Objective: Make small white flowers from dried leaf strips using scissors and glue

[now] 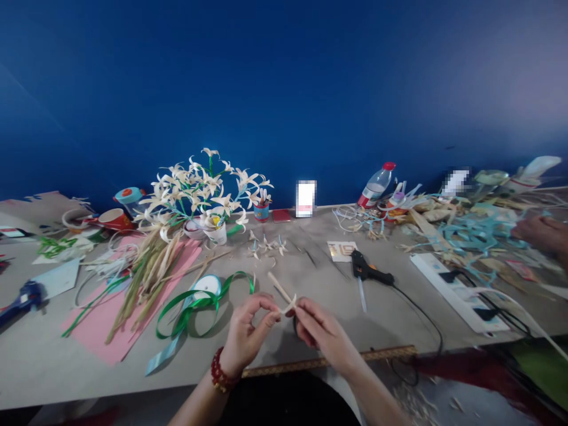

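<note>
A small curved cream petal-like strip (pixel 289 306) spans the gap between my two hands above the table's front. My left hand (pixel 252 324), with a red bead bracelet on its wrist, pinches the strip's left end. At the other end my right hand (pixel 323 331) has its fingers closed on the strip. Something dark shows under the right fingers; its kind is unclear. Just beyond the hands a pale flat strip (pixel 278 285) slants toward them, and whether it is held or lying down I cannot tell. Several small cream flower pieces (pixel 266 244) lie farther back.
Left of my hands sit a looped green ribbon (pixel 190 307), a ribbon spool (pixel 207 286) and dried husks (pixel 144 278) on pink paper. White flowers (pixel 199 189) stand behind. To the right are a glue gun (pixel 370 271), a power strip (pixel 459 293) and another person's hand (pixel 539 234).
</note>
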